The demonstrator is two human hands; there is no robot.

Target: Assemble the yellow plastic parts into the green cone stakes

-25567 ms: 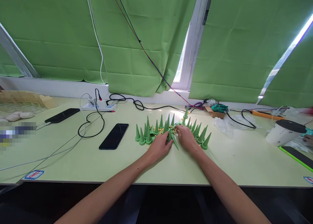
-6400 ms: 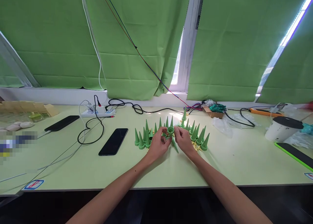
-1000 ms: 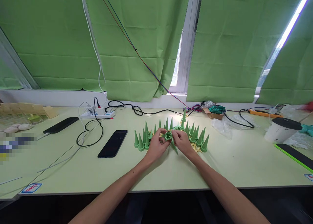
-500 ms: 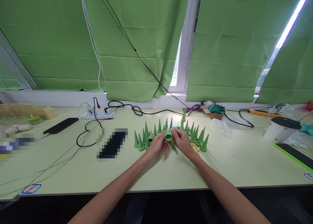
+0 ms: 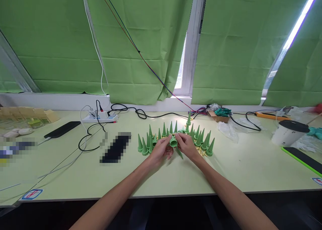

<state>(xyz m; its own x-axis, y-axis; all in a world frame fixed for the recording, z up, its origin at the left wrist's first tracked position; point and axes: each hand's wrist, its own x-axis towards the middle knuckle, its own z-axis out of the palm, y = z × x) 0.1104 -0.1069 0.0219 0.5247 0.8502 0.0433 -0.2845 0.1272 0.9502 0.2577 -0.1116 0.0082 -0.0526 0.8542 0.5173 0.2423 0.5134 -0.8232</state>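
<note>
Between my hands is a green plastic cone-shaped piece (image 5: 173, 142), its round hollow base turned toward me. My left hand (image 5: 161, 149) grips it from the left, fingers curled beneath. From the right, my right hand (image 5: 185, 144) pinches its edge with thumb and forefinger. A second green spike (image 5: 179, 152) slants down below the right fingers; I cannot tell what holds it. Around and behind my hands stand several upright green cones (image 5: 144, 147), points up. Small yellow pieces (image 5: 201, 152) lie among the cones on the right.
On the right stand a white cup with a black lid (image 5: 290, 132) and a green-edged black device (image 5: 304, 160). A small cardboard box (image 5: 218, 117) sits at the back. A power strip (image 5: 100, 116) and black cables (image 5: 141, 113) lie at the back left, near a black pouch (image 5: 62, 129).
The held green piece has tipped slightly, and my right fingers have shifted a little to the left along it. The standing cones have not moved.
</note>
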